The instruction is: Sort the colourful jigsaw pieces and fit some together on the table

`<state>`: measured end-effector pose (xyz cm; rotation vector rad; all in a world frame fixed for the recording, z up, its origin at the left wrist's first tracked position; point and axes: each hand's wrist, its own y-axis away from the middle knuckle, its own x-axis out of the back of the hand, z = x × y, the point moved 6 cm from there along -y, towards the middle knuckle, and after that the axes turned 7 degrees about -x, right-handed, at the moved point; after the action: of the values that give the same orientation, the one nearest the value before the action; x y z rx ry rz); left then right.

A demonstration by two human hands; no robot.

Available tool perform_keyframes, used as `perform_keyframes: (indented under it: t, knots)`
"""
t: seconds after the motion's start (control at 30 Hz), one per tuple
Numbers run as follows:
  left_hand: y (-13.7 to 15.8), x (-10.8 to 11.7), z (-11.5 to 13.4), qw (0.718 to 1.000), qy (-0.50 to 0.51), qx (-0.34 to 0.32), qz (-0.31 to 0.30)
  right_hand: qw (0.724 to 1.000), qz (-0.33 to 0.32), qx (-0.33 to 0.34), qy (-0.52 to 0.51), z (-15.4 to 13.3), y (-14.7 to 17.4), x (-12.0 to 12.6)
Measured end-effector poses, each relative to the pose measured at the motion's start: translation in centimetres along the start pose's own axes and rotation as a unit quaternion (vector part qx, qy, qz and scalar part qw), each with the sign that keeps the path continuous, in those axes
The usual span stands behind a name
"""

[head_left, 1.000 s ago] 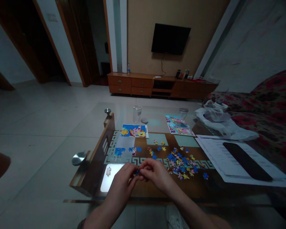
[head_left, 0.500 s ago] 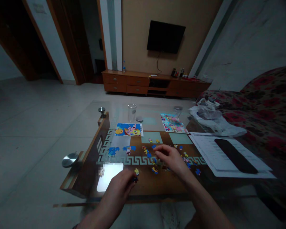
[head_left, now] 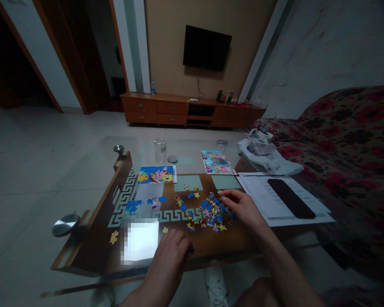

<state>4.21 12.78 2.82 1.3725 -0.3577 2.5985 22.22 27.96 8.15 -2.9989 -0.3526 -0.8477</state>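
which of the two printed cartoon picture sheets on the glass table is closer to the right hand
The pink-and-blue picture sheet at the table's far side, just beyond the right hand. The other, a blue-and-yellow picture sheet, lies farther left, beside the clear drinking glass.

Dim room, wall television (head_left: 207, 47), floral sofa (head_left: 348, 136)
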Motion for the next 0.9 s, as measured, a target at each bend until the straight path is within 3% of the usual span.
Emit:
perform_keyframes:
  t: [0.27,0.43,0.7,0.8,0.9]
  knots:
    - [-1.6,-0.6,1.0,0.998,-0.068,0.0,0.013,0.999,0.028,0.002,0.025,1.4,-0.1,1.7]
    - [-1.0,-1.0,1.3,0.994,-0.103,-0.016,0.021,0.996,0.047,0.017,0.078,1.6,0.1,2.0]
    - [1.2,-2.0,2.9,0.979,-0.144,-0.143,0.034,0.976,0.042,-0.012,0.213,3.4,-0.4,3.1]
    - [1.4,-2.6,3.1,0.968,-0.176,-0.174,0.046,0.967,0.005,-0.012,0.255,3.3,-0.3,2.2]
    - [1.4,-2.8,3.3,0.956,-0.205,-0.196,0.074,0.958,-0.04,0.012,0.284,2.2,0.3,-0.3]
